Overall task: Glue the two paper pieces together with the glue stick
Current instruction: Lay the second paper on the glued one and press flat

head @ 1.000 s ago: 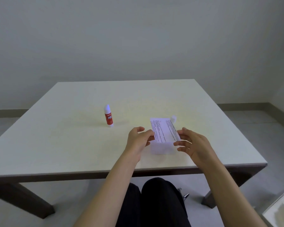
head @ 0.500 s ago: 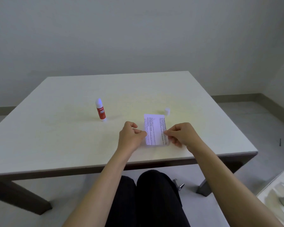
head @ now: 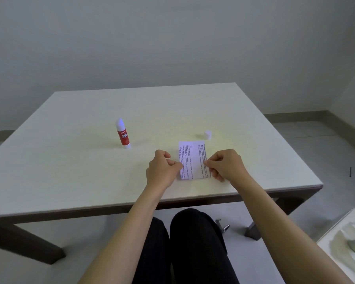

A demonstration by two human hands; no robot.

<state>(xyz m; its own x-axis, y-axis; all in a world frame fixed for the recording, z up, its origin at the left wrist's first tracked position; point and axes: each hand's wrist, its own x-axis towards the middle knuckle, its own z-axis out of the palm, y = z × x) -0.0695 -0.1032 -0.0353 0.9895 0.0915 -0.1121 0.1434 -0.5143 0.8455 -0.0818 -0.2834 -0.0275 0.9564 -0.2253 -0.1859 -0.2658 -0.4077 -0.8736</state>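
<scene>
A small white paper with printed text (head: pixel 193 159) lies flat on the pale table (head: pixel 90 171), near the front edge. Any second paper under it is hidden. My left hand (head: pixel 163 171) is curled, its fingertips pinching the paper's left edge. My right hand (head: pixel 225 165) is curled too and pinches the right edge. A red glue stick (head: pixel 123 134) stands upright and uncapped to the left, apart from both hands. Its white cap (head: pixel 207 134) sits just beyond the paper's far right corner.
The table's front edge runs just below my wrists. My dark-trousered knees (head: pixel 184 242) are under the table. A white tray-like thing (head: pixel 348 242) sits on the floor at lower right. A grey wall stands behind the table.
The paper, held lifted and tilted a second ago, has come down flat onto the table. Both hands lowered with it and their fingers curled in at its side edges.
</scene>
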